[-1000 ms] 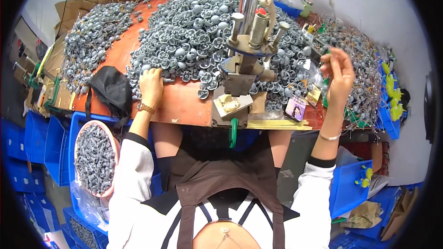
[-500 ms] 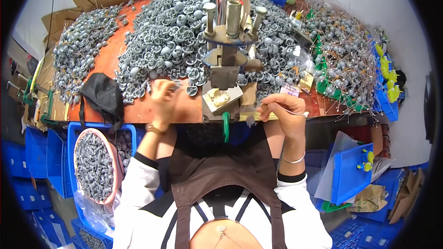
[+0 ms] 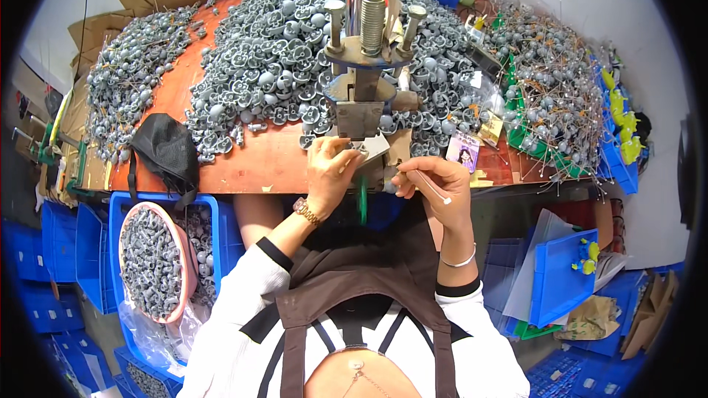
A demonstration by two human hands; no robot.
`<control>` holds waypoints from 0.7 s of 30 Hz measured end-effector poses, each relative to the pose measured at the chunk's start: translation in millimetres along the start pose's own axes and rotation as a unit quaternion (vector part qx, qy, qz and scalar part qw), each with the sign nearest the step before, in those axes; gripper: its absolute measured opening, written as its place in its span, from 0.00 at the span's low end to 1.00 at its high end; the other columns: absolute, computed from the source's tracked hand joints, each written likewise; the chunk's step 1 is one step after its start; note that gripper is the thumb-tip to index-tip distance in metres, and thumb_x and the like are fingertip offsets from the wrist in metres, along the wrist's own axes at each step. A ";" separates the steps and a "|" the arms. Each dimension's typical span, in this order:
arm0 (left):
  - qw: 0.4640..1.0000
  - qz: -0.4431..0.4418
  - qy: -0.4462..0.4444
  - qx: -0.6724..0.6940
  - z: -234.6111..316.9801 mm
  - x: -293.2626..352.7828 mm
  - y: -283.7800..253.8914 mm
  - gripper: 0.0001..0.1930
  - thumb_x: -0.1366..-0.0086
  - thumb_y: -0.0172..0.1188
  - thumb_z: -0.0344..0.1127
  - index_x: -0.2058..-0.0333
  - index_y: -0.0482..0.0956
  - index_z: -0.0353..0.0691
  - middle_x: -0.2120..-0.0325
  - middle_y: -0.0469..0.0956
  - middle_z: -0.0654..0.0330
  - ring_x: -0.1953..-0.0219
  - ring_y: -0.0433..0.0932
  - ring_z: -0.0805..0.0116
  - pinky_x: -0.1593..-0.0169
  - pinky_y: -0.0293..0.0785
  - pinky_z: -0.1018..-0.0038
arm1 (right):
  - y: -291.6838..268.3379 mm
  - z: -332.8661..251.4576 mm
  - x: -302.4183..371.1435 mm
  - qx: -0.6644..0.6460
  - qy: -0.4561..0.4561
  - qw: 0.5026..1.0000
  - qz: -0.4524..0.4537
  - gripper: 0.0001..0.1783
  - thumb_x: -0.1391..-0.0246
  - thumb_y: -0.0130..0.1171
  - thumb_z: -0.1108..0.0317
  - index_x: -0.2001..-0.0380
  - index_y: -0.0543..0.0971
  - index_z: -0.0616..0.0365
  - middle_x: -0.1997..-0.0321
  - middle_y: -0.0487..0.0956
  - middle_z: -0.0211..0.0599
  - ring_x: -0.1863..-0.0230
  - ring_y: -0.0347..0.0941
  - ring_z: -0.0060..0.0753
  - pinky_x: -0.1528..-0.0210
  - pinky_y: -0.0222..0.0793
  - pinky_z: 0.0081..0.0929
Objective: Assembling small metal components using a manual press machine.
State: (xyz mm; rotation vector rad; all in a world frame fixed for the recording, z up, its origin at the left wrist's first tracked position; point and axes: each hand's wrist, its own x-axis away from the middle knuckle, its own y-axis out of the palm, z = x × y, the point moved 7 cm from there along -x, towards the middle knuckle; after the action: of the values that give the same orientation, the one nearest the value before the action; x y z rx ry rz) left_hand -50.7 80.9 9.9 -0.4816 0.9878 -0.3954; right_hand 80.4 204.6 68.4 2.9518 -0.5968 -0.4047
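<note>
At the metal bench press (image 3: pixel 360 118), my left hand (image 3: pixel 328 177) has its fingertips pinched on a small grey plastic part (image 3: pixel 359 148). They rest at the pale fixture block (image 3: pixel 377 147) beneath the press head. The part is mostly hidden by the fingers, so its exact shape cannot be told. Just right of the fixture, my right hand (image 3: pixel 445 183) pinches a thin pale wire (image 3: pixel 432 185) with a small white tip, which slants down across the palm. A green curved piece (image 3: pixel 361 203) hangs below the press base.
A heap of grey half-ball shells (image 3: pixel 258 66) covers the table behind the press. Balls with wires lie in piles at left (image 3: pixel 125 81) and right (image 3: pixel 557 88). A black cloth bag (image 3: pixel 166 151) lies near a pink basin (image 3: pixel 184 269) of grey parts. A picture card (image 3: pixel 463 151) lies at right.
My left hand has moved right from the edge of the shell heap to the press fixture. My right hand has shifted slightly left toward the press, still holding the wire.
</note>
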 end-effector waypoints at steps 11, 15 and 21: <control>0.978 -0.041 -0.046 -0.197 -103.2 -18.9 -66.1 0.14 0.47 0.59 0.26 0.59 0.78 0.38 0.60 0.77 0.55 0.56 0.73 0.57 0.51 0.68 0.64 | -2.4 -13.3 2.0 0.147 -0.128 0.981 -0.007 0.06 0.46 0.57 0.76 0.73 0.81 0.68 0.77 0.77 0.37 0.74 0.72 0.25 0.69 0.68 0.22; 0.896 -0.146 -0.080 -0.412 -171.0 -10.6 -69.9 0.12 0.47 0.60 0.29 0.62 0.78 0.45 0.64 0.77 0.63 0.59 0.72 0.62 0.56 0.64 0.66 | 12.8 16.0 6.3 0.013 0.034 0.999 -0.019 0.06 0.44 0.55 0.78 0.67 0.81 0.67 0.73 0.79 0.35 0.76 0.71 0.20 0.73 0.67 0.15; 0.983 -0.090 -0.122 -0.104 -125.3 -5.0 -61.5 0.13 0.42 0.58 0.26 0.57 0.78 0.39 0.65 0.77 0.56 0.68 0.75 0.64 0.63 0.71 0.71 | 29.7 32.4 1.6 0.250 -0.078 0.965 0.031 0.06 0.50 0.61 0.73 0.77 0.80 0.64 0.83 0.74 0.39 0.83 0.68 0.31 0.80 0.60 0.27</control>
State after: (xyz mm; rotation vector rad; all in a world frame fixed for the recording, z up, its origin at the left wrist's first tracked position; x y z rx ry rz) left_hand -167.5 6.9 -10.5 -0.7934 0.7525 -0.3857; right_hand 61.9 175.1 41.5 3.3839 -0.9300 -0.5555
